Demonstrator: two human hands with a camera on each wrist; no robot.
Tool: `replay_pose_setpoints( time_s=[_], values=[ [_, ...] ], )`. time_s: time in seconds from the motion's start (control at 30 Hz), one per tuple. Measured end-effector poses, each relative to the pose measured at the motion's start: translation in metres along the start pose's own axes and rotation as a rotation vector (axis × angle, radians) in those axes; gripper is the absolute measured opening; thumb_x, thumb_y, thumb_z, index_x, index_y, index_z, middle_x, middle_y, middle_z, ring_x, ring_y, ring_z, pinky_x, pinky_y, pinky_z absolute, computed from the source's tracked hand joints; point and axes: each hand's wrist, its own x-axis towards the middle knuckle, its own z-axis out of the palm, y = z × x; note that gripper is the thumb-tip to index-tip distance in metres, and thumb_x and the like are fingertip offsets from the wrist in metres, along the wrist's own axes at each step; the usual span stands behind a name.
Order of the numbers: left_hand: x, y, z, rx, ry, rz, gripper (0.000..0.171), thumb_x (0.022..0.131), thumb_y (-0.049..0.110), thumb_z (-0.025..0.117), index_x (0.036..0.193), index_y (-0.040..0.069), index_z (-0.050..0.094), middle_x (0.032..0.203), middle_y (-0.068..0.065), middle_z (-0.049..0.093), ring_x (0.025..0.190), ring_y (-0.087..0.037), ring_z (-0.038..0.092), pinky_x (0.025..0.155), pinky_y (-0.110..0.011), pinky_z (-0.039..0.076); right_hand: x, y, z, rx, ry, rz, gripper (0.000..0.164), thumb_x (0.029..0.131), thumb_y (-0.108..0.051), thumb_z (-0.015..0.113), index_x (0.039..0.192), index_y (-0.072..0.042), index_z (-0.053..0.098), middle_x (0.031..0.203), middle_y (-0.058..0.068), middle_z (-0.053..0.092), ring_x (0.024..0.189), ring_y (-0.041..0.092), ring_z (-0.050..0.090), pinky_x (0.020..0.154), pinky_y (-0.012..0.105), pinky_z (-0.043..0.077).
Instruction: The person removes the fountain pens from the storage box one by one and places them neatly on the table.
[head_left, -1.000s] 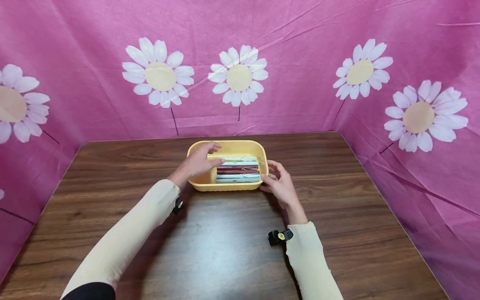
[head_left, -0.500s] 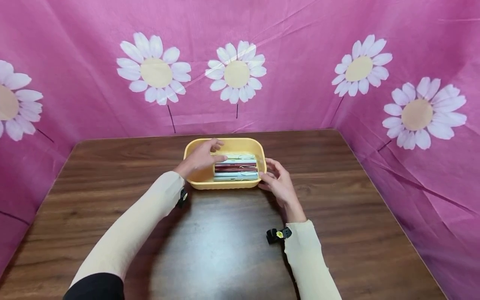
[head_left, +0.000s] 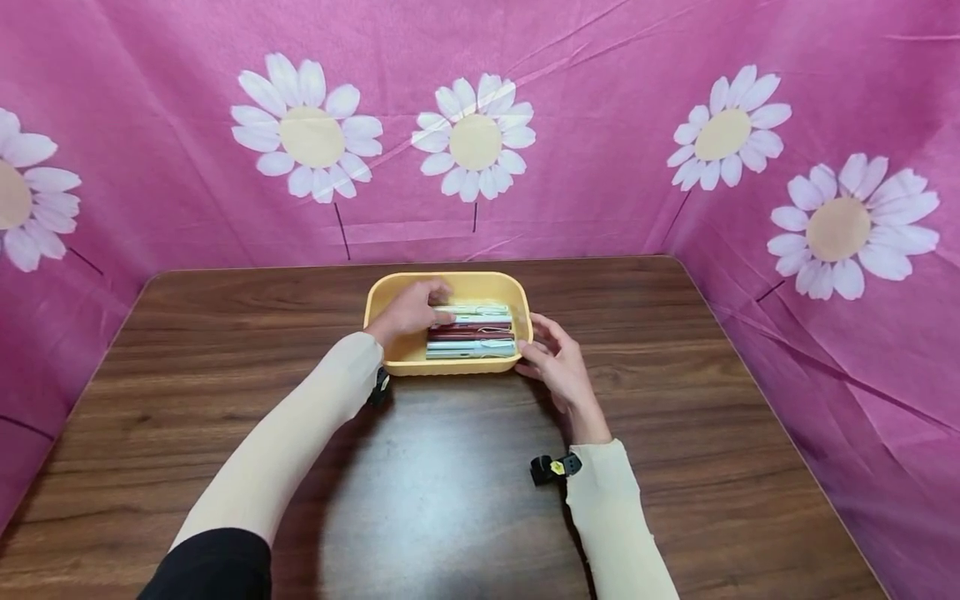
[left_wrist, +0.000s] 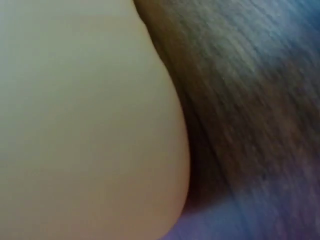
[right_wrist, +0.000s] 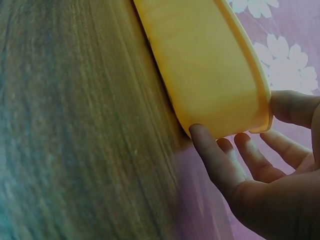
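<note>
A yellow plastic tray [head_left: 450, 367] stands near the back of the table with several pens lying side by side inside. They include a pale green pen [head_left: 491, 309], a dark red pen [head_left: 472, 337] and light blue pens [head_left: 472, 345]. My left hand [head_left: 411, 312] reaches in over the left side, thumb by the pale pens and fingers near the back wall, with nothing lifted. At the right end, my right hand [head_left: 558, 362] holds the tray, thumb at the rim and fingers on the outer wall; the right wrist view shows fingertips [right_wrist: 198, 131] at its lower corner.
The brown wooden table [head_left: 435, 492] spreads toward me. Pink cloth with daisies [head_left: 475, 142] hangs behind and along both sides. A cream sleeve [left_wrist: 90, 125] fills much of the left wrist view. A small black camera [head_left: 551, 469] sits on the right wrist.
My left hand has moved right and lower into the tray, its thumb now down among the pens. My right hand keeps its place at the tray's end. The head view has shifted slightly.
</note>
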Motion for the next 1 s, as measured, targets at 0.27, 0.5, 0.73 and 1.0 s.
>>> replay_pose_setpoints(
  time_s=[0.27,0.5,0.73,1.0],
  values=[
    [0.0013,0.0003,-0.0014,0.076,0.006,0.002,0.035,0.088,-0.003,0.074,0.123,-0.006,0.068,0.122,-0.020,0.068,0.117,-0.034,0.062,0.105,-0.041,0.046,0.0019,-0.0001,0.0027,0.015,0.007,-0.001,0.055,0.099,0.005,0.059,0.151,-0.004,0.044,0.142,0.023,0.047,0.124,0.037,0.056,0.089,0.050,0.056],
    [-0.0004,0.0019,-0.0020,0.075,0.003,-0.015,0.030,0.087,-0.003,0.076,0.116,-0.007,0.070,0.117,-0.020,0.071,0.113,-0.033,0.064,0.102,-0.040,0.048,0.0013,0.0004,0.0031,0.026,0.010,-0.003,0.054,0.099,0.004,0.059,0.150,-0.005,0.045,0.142,0.022,0.048,0.124,0.036,0.056,0.090,0.050,0.055],
    [-0.0020,0.0025,-0.0002,0.080,0.010,-0.027,0.029,0.088,-0.003,0.074,0.116,-0.007,0.071,0.119,-0.019,0.071,0.113,-0.034,0.064,0.102,-0.041,0.048,-0.0005,0.0015,0.0022,0.031,0.011,-0.003,0.055,0.099,0.005,0.059,0.151,-0.003,0.043,0.142,0.024,0.045,0.125,0.039,0.054,0.089,0.048,0.056],
    [-0.0016,0.0019,0.0013,0.025,0.054,-0.008,0.026,0.087,-0.003,0.075,0.113,-0.007,0.073,0.112,-0.019,0.073,0.108,-0.033,0.067,0.098,-0.040,0.051,-0.0017,0.0011,0.0006,0.015,0.022,0.004,0.055,0.099,0.004,0.059,0.151,-0.005,0.044,0.141,0.022,0.048,0.122,0.037,0.057,0.090,0.050,0.056]
  ],
)
